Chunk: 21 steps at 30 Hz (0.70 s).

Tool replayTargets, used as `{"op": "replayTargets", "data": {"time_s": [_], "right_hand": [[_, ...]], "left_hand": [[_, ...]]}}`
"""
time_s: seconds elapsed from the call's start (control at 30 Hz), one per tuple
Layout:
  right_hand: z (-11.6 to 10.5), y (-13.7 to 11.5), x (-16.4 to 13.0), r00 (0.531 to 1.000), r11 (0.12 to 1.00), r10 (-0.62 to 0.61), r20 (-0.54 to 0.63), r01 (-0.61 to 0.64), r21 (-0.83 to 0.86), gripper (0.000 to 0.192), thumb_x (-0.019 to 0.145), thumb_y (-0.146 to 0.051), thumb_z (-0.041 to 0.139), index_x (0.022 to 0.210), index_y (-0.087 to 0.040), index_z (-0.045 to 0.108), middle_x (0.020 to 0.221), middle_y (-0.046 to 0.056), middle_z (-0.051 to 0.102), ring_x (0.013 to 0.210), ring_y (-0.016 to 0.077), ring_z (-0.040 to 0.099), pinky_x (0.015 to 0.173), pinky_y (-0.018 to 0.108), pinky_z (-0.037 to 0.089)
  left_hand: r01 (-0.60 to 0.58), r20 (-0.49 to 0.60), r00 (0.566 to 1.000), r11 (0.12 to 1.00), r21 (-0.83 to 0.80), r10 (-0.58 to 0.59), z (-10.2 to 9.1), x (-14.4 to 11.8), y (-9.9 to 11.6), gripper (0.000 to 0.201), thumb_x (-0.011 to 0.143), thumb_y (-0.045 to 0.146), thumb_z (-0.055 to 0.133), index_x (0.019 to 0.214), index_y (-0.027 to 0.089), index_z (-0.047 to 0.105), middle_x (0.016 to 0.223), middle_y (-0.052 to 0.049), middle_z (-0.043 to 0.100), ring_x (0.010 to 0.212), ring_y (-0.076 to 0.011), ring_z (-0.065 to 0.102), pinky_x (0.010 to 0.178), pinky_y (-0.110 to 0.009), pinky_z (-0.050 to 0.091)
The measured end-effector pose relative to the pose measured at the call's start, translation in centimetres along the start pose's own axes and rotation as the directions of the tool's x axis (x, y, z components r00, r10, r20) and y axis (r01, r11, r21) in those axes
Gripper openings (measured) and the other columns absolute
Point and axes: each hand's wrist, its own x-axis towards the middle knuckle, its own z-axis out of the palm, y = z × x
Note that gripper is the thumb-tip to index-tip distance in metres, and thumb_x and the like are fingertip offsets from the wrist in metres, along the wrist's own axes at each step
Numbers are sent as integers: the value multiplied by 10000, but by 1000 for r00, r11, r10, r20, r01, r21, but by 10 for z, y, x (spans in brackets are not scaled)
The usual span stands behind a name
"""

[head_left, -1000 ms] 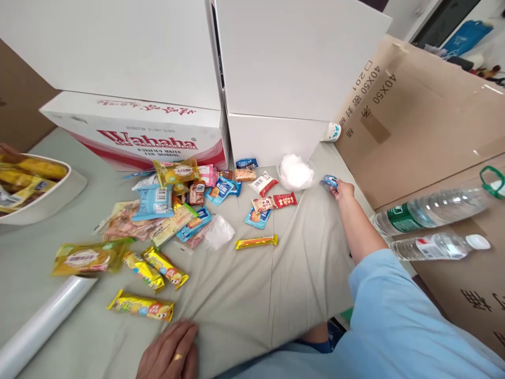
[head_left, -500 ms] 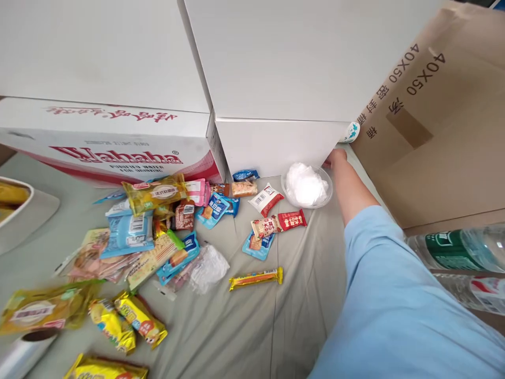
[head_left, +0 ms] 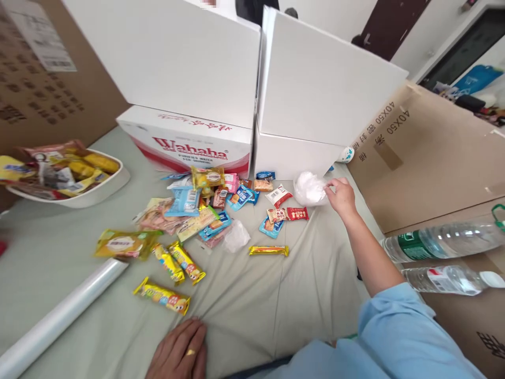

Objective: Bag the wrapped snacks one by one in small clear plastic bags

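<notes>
My right hand (head_left: 341, 196) reaches out to the far right of the grey-green cloth (head_left: 252, 300) and pinches the right rim of a clear bowl (head_left: 310, 188) filled with crumpled white plastic. The bowl sits at the foot of a white box (head_left: 323, 89). Just left of it lie a red-and-white snack packet (head_left: 287, 213) and a small blue packet (head_left: 270, 226). My left hand (head_left: 179, 353), with a ring on one finger, rests flat on the cloth at the near edge and holds nothing. A yellow snack bar (head_left: 162, 296) is nearest to it.
Several snack packets (head_left: 189, 210) are scattered mid-cloth before a Wahaha carton (head_left: 185, 142). A white tray (head_left: 98, 192) of snacks stands at the left and a clear film roll (head_left: 59, 316) near left. Two water bottles (head_left: 442, 242) lie on brown cardboard (head_left: 434, 152) to the right.
My right hand held a small blue packet a second ago, reached behind the bowl by the box, and now grips the bowl's rim without it. The view swung right, then back.
</notes>
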Motion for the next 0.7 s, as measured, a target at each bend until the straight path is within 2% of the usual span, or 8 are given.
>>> {"op": "replayTargets", "data": {"time_s": [0.1, 0.23, 0.3, 0.37, 0.43, 0.5, 0.6, 0.7], "right_hand": [[-23, -32, -29, 988, 949, 36, -147, 13, 315, 203, 856, -392, 663, 902, -199, 706, 916, 44, 656, 674, 146, 512, 688, 300, 460], [-23, -84, -101, 991, 600, 80, 105, -131, 789, 271, 821, -448, 757, 925, -218, 657, 741, -29, 566, 541, 92, 412, 507, 238, 359], [-11, -108, -146, 965, 464, 45, 260, -251, 850, 287, 785, -437, 806, 901, -224, 652, 713, -42, 547, 524, 83, 417, 484, 228, 349], [2, -126, -190, 921, 409, 3, 390, -357, 840, 294, 778, -444, 819, 891, -227, 655, 692, -45, 547, 521, 87, 438, 479, 228, 366], [14, -140, -228, 860, 407, -68, 505, -438, 802, 290, 795, -460, 806, 893, -229, 662, 681, -42, 560, 523, 96, 459, 485, 234, 389], [21, -148, -256, 802, 445, -143, 580, -472, 761, 265, 830, -460, 778, 893, -226, 672, 682, -36, 584, 535, 103, 488, 513, 242, 415], [24, -153, -276, 752, 536, -211, 624, -445, 718, 230, 856, -437, 751, 896, -217, 699, 731, -12, 643, 606, 123, 553, 587, 255, 456], [23, -152, -278, 766, 580, -206, 609, -406, 706, 231, 821, -420, 772, 908, -211, 724, 810, 15, 689, 691, 144, 592, 633, 261, 472]], "left_hand": [[72, -83, 993, 993, -93, -80, -2, 2, 7, 186, 922, 140, 578, 1047, 232, 681, 1007, -50, 745, 974, -214, 716, 920, -357, 552], [353, -123, 893, 844, -404, -432, -6, 12, 22, 136, 951, 221, 563, 985, 231, 695, 983, -67, 721, 948, -211, 703, 864, -347, 568], [520, 61, 786, 605, -603, -615, -10, 27, 34, 199, 964, 362, 561, 970, 226, 706, 957, -66, 718, 907, -215, 699, 815, -354, 575], [638, 358, 644, 218, -738, -676, -14, 45, 46, 357, 949, 532, 559, 1052, 218, 692, 894, -54, 699, 812, -201, 682, 655, -307, 554], [627, 576, 581, -135, -767, -575, -16, 61, 55, 507, 894, 663, 578, 1078, 200, 674, 980, -71, 681, 775, -170, 659, 549, -245, 488], [606, 707, 576, -366, -706, -411, -17, 71, 62, 604, 822, 720, 643, 1130, 201, 657, 1070, -85, 666, 757, -143, 652, 504, -204, 429], [592, 740, 613, -460, -662, -277, -14, 73, 70, 590, 713, 626, 810, 1083, 196, 649, 993, -51, 666, 748, -132, 641, 518, -194, 419], [542, 662, 621, -381, -749, -419, -6, 66, 75, 460, 643, 489, 885, 853, 171, 628, 732, 23, 606, 622, -88, 542, 548, -207, 417]]}}
